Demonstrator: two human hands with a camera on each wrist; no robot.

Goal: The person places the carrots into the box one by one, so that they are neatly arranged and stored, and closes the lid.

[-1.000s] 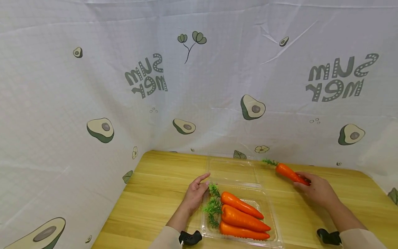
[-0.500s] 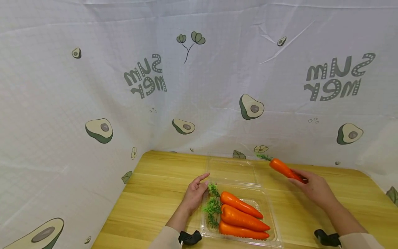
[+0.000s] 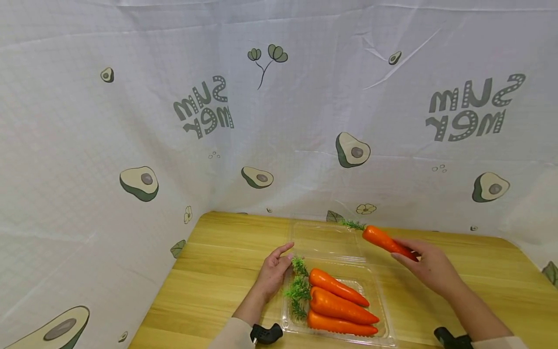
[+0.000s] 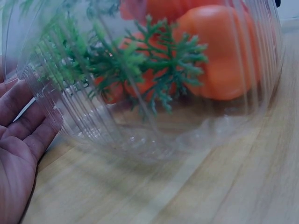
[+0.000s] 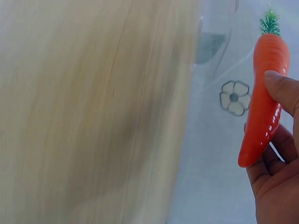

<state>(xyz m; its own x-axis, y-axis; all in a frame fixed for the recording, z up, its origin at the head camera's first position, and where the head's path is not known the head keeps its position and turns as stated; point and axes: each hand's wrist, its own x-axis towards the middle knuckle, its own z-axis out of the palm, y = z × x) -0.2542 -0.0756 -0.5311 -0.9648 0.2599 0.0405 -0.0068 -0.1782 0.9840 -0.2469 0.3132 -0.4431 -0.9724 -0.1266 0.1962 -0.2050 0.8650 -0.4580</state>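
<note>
My right hand (image 3: 431,269) grips an orange carrot (image 3: 380,238) near its narrow tip, thumb on one side and fingers on the other. The carrot is raised, its green leafy top pointing to the far left. In the right wrist view the same carrot (image 5: 267,100) shows whole apart from where the fingers cover it. A clear plastic clamshell box (image 3: 381,291) lies with its lid back, and three carrots (image 3: 342,305) rest inside, leaves to the left. My left hand (image 3: 271,276) touches the box's left side; in the left wrist view its fingers (image 4: 35,123) lie against the ribbed wall.
The box's transparent lid (image 3: 327,240) lies folded back toward the far edge of the wooden table (image 3: 209,276). A white curtain (image 3: 296,121) printed with avocados hangs behind and to the left of the table.
My right hand has moved left with the carrot, bringing its leafy top over toward the lid. The left hand, the box and the carrots in it have stayed put.
</note>
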